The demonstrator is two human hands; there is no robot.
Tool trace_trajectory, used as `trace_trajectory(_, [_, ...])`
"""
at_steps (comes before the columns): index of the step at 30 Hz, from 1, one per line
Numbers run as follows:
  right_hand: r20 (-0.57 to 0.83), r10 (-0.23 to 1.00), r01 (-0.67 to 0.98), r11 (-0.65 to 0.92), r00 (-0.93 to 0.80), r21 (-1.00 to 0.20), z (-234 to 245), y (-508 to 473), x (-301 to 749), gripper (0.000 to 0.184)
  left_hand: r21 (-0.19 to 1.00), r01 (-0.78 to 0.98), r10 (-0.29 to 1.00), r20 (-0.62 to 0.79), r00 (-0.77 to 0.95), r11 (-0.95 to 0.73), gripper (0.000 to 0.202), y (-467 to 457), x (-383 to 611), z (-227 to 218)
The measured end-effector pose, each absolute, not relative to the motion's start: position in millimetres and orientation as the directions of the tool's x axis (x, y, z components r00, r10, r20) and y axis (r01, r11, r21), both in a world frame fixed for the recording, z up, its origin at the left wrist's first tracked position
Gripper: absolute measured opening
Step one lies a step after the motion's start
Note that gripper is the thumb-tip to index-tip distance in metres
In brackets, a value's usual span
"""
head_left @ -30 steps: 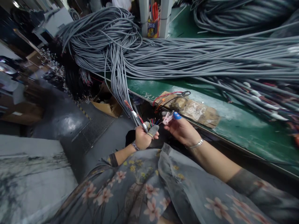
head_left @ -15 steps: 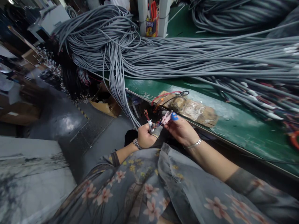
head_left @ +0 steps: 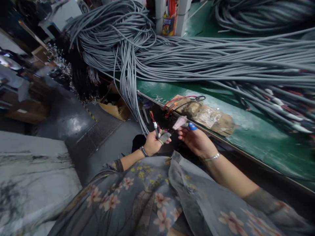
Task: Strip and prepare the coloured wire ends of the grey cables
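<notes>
My left hand [head_left: 152, 145] is closed around a few grey cable ends [head_left: 156, 127], whose thin coloured wires fan out above the thumb. A grey cover sits on that thumb. To its right, my right hand [head_left: 200, 143] pinches a small, flat pink piece [head_left: 179, 122] whose kind is too blurred to make out. Blue wrapping with pale spots covers a digit of the right hand. A gap separates the pink piece from the wire ends. From the left hand, the grey cables run up to the large bundle [head_left: 133, 62] on the bench.
The green bench [head_left: 248, 127] has its edge just beyond my hands. On it lie a worn, taped wooden block [head_left: 209, 116] with red and black leads, and a grey coil [head_left: 261, 16]. An open carton [head_left: 114, 108] stands on the floor at left, near a white surface [head_left: 31, 170].
My right hand has moved right with the pink piece, away from the wire ends that it was touching or nearly touching. The left hand keeps its hold. The view has shifted slightly.
</notes>
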State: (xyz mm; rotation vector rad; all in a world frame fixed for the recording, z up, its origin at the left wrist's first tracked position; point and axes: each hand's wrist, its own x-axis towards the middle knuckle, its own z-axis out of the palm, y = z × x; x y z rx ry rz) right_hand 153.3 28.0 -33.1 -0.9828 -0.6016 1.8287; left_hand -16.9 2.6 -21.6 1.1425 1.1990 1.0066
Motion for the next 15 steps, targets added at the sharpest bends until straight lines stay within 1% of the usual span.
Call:
trace_trajectory(4, [-0.318, 0.933, -0.383, -0.360, -0.170, -0.851, -35, 19, 158, 0.035, 0.981, -0.074, 0.968, -0.164, 0.188, 0.180, 0.053, 5, -13, -26])
trace_trajectory(7, [-0.283, 0.946, -0.255, -0.315, -0.157, -0.914, -36, 11, 161, 0.035, 0.985, -0.052, 0.969, -0.151, 0.198, 0.164, 0.044, 6, -10, -36])
trace_trajectory(9, [-0.245, 0.956, -0.158, -0.270, -0.159, -0.950, -35, 6, 164, 0.035, 0.990, 0.018, 0.972, -0.141, 0.188, 0.141, 0.036, 4, -8, -41])
trace_trajectory(11, [-0.172, 0.970, -0.043, -0.181, -0.170, -0.983, -31, 0, 166, 0.033, 0.984, 0.129, 0.974, -0.143, 0.178, 0.121, 0.028, 1, -7, -42])
trace_trajectory(13, [-0.055, 0.979, 0.085, -0.039, -0.198, -0.996, -25, -4, 167, 0.028, 0.959, 0.267, 0.968, -0.151, 0.199, 0.095, 0.021, -3, -6, -37])
trace_trajectory(15, [0.093, 0.969, 0.208, 0.142, -0.230, -0.968, -18, -7, 167, 0.021, 0.927, 0.371, 0.956, -0.149, 0.251, 0.047, 0.018, -6, -5, -30])
